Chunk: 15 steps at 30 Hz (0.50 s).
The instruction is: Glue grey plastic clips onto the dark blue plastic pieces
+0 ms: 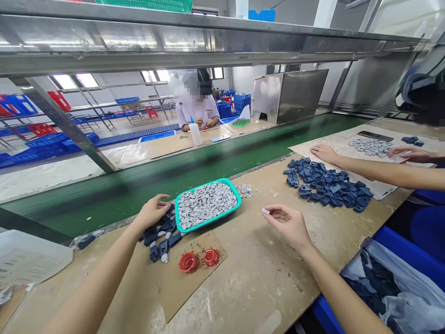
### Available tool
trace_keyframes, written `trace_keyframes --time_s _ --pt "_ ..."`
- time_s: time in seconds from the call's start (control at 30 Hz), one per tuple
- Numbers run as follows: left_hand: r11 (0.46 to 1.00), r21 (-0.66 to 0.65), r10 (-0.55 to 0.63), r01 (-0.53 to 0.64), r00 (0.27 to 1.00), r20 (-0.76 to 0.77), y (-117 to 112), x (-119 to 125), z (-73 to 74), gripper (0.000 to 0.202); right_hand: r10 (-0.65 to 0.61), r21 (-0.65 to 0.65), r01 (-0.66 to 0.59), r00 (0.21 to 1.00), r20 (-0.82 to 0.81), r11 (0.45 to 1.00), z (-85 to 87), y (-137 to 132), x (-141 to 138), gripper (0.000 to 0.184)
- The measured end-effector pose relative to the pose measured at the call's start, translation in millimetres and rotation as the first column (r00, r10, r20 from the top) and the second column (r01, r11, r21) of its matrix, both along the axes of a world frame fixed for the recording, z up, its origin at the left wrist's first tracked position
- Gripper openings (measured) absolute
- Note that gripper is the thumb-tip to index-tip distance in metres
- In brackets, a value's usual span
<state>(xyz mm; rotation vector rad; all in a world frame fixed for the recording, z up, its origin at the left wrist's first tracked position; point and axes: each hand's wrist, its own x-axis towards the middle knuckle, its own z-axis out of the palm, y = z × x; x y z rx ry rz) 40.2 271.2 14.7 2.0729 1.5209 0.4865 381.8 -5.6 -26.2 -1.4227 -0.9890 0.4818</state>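
My right hand (288, 224) is raised above the cardboard-covered table, pinching a small light-grey plastic piece (265, 210) between thumb and fingertips. At the left, my left hand (153, 212) hovers at a pile of dark blue plastic parts (160, 235); its fingers are apart, and I see nothing held in them. Between the hands a teal basket (207, 223) is heaped with light-grey pieces (206, 204). Several more grey pieces (245, 190) lie loose at its right. Two red caps, one (188, 262) left of the other (211, 258), sit on a cardboard sheet (181, 292) holding wet-looking red liquid.
A green conveyor belt (243, 153) runs behind the table. More dark blue parts (327, 183) lie to the right, near a co-worker's hand (324, 153). Across the belt sits another person beside a white squeeze bottle (195, 133). A metal shelf (208, 41) spans overhead.
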Motion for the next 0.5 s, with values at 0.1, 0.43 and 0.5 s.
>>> trace_keyframes --time_s 0.1,0.43,0.5 --pt "0.999 -0.038 0.008 -0.003 0.992 0.124 -8 -1 1.4 0.055 0.030 -0.031 -0.029 0.999 0.031 0.999 -4.0 7 4 0.019" --pt "0.903 -0.080 0.360 -0.423 0.640 0.679 -62 -14 30.3 0.044 0.209 -0.262 -0.128 0.928 0.309 0.957 27.6 65 16 0.026" --pt "0.905 -0.241 0.387 -0.351 0.442 0.809 -89 -17 45.9 0.030 0.293 -0.322 -0.168 0.873 0.391 0.932 41.8 80 2 0.019"
